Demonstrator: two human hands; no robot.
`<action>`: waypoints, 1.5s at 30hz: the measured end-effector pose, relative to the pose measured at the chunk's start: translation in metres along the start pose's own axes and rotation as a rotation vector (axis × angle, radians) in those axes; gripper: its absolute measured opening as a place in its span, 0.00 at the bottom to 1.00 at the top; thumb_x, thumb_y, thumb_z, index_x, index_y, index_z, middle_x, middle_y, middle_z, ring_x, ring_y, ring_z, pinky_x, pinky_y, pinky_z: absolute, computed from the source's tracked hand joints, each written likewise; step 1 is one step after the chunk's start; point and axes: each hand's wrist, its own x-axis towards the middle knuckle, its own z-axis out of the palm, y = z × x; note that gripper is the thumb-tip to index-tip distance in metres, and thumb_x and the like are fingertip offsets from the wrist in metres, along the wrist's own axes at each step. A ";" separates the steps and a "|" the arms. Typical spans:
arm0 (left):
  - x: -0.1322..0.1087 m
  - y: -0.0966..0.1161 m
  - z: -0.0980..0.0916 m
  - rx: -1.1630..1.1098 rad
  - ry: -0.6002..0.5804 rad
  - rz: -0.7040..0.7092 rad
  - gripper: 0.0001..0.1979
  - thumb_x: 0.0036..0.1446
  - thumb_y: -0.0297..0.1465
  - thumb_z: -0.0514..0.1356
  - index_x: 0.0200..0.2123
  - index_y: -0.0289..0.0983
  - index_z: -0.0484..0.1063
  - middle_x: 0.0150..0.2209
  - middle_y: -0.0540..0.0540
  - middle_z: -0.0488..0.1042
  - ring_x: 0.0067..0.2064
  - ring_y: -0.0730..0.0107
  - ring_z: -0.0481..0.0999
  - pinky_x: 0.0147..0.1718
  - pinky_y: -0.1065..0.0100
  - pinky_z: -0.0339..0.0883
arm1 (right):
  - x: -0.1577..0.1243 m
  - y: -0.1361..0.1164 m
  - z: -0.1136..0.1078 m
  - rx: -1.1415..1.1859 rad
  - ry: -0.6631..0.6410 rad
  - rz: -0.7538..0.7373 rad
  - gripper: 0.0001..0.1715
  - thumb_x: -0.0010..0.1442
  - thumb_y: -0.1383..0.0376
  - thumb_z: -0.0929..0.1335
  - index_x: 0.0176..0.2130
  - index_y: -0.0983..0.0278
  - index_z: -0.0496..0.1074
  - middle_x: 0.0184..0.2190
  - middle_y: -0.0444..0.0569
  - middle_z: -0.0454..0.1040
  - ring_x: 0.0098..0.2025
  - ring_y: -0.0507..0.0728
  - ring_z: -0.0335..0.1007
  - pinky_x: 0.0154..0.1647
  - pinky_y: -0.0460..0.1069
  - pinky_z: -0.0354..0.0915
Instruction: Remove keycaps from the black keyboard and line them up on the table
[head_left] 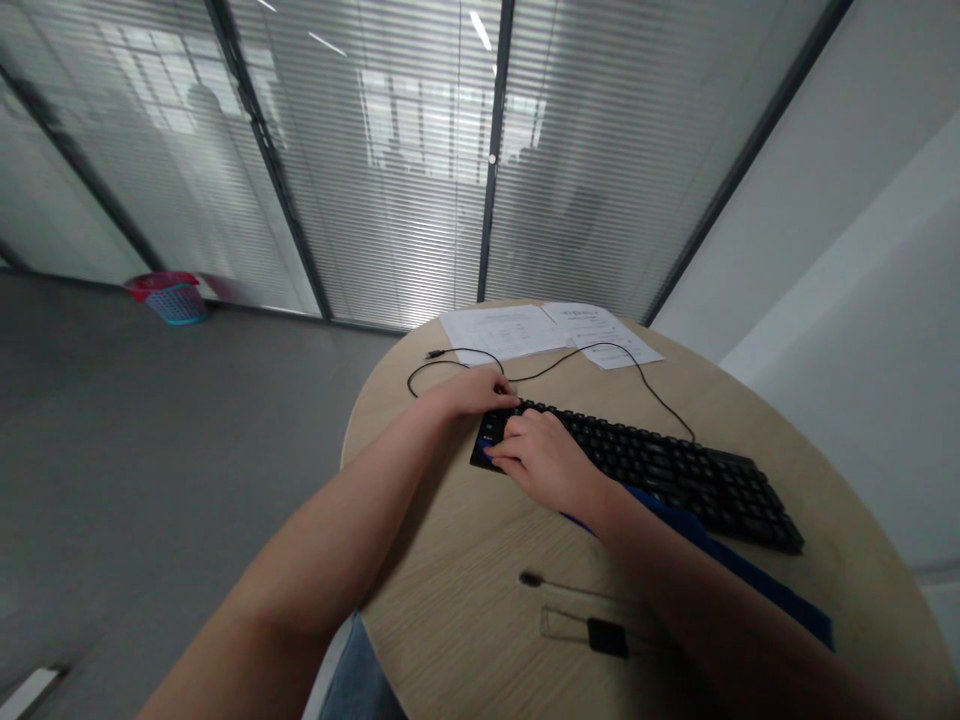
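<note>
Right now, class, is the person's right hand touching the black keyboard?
Touching. The head view shows the right hand lying on the keyboard, fingers down on its leftmost keys.

Black corded keyboard [675,470], flat and slantwise on the round wooden table [465,600].

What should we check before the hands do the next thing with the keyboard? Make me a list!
1. Left hand touches the keyboard at its left end: ok.
2. Right hand rests on the left keys: ok.
3. Keyboard wholly on the table: ok.
4. Cable plugged in: not ok, its plug lies loose on the table.
5. Papers apart from the keyboard: ok.
6. Whether either hand grips a key: cannot tell.
</note>
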 end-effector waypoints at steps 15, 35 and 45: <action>0.003 -0.004 0.003 -0.005 0.015 -0.009 0.18 0.56 0.44 0.59 0.36 0.36 0.80 0.31 0.46 0.79 0.32 0.68 0.73 0.31 0.70 0.61 | 0.000 -0.001 0.001 0.016 -0.019 -0.002 0.11 0.66 0.63 0.66 0.42 0.59 0.80 0.34 0.48 0.74 0.39 0.56 0.62 0.41 0.51 0.56; 0.005 -0.003 0.002 0.023 -0.012 0.005 0.19 0.56 0.45 0.59 0.33 0.35 0.79 0.28 0.47 0.77 0.31 0.68 0.72 0.30 0.70 0.59 | 0.009 -0.015 0.007 0.008 -0.012 -0.021 0.12 0.66 0.64 0.66 0.39 0.63 0.80 0.32 0.49 0.73 0.37 0.55 0.64 0.38 0.50 0.57; 0.003 -0.003 0.001 0.008 -0.025 -0.018 0.18 0.55 0.44 0.57 0.35 0.36 0.78 0.31 0.48 0.78 0.32 0.69 0.72 0.30 0.71 0.59 | -0.002 0.015 -0.031 0.130 0.093 0.069 0.09 0.63 0.66 0.68 0.41 0.63 0.80 0.36 0.50 0.75 0.42 0.55 0.68 0.45 0.50 0.61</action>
